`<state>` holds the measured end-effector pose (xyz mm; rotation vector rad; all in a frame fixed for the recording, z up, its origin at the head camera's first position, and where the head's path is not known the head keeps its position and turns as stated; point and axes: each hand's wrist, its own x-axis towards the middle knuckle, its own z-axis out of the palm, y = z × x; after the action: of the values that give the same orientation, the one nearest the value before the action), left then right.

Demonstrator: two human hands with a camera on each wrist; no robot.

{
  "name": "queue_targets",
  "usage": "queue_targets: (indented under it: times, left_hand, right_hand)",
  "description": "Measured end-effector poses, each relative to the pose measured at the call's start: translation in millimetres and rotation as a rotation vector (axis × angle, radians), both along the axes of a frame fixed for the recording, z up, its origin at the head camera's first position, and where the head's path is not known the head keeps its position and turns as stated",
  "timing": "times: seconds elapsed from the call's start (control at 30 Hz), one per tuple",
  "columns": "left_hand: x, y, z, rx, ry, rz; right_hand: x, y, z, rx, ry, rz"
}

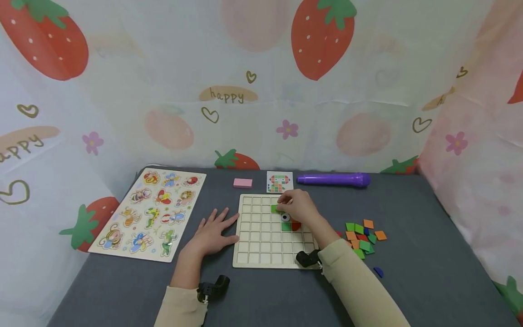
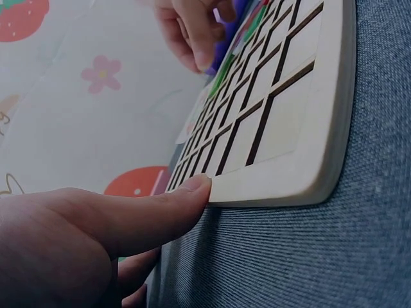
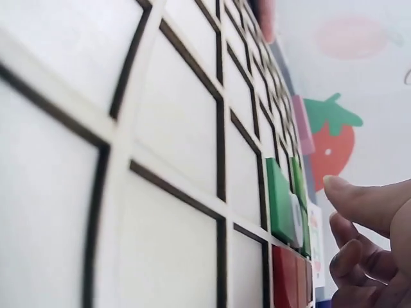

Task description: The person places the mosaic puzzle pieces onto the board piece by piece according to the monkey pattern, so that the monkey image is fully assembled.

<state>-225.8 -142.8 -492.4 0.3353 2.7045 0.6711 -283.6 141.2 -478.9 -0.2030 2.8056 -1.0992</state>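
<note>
A square wooden grid board (image 1: 254, 265) lies on the table. My left hand (image 1: 214, 234) rests on the cloth beside it with fingers spread, its thumb (image 2: 160, 215) against the board's left edge. Over the board's far rows hovers my right hand (image 1: 300, 206), fingers loosely bent and nothing visible between thumb and fingertips. Just beside its fingertips a light green square tile (image 1: 274, 208) sits in a cell. Nearer in the grid are a white piece with a black dot (image 1: 285, 217), a green tile (image 3: 279, 202) and a red tile (image 3: 284, 276). My right hand partly hides the upper right cells.
Loose coloured tiles (image 1: 363, 245) lie heaped right of the board, with a blue half-round piece (image 1: 378, 272) nearer. Behind the board are a pink block (image 1: 243, 183), a pattern card (image 1: 279, 181) and a purple tube (image 1: 333, 180). An insect picture board (image 1: 147, 213) lies at left.
</note>
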Motion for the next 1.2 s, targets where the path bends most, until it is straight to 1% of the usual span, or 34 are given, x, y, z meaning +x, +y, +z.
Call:
queue_targets:
  times: [0.27,0.43,0.6,0.87,1.2]
  left_hand:
    - [-0.9,0.2,-1.9,0.0,0.004,-0.007]
    - [-1.2,0.4,-3.4,-0.002,0.009,-0.009]
    - [-0.6,1.6,-1.8,0.002,0.003,0.002]
    - [0.9,1.7,-2.0,0.001,0.009,0.0]
    - [0.2,1.0,-1.8,-0.008,0.015,-0.003]
  right_hand:
    - [9.8,13.0,4.1,-0.08,0.014,-0.011]
    - [18.6,24.1,12.5,-0.111,0.026,-0.011]
    - [26.2,36.4,19.7,-0.128,0.033,-0.024]
    - [35.2,58.2,22.4,-0.105,0.078,-0.065]
    - [50.7,96.3,19.6,-0.067,0.071,-0.15]
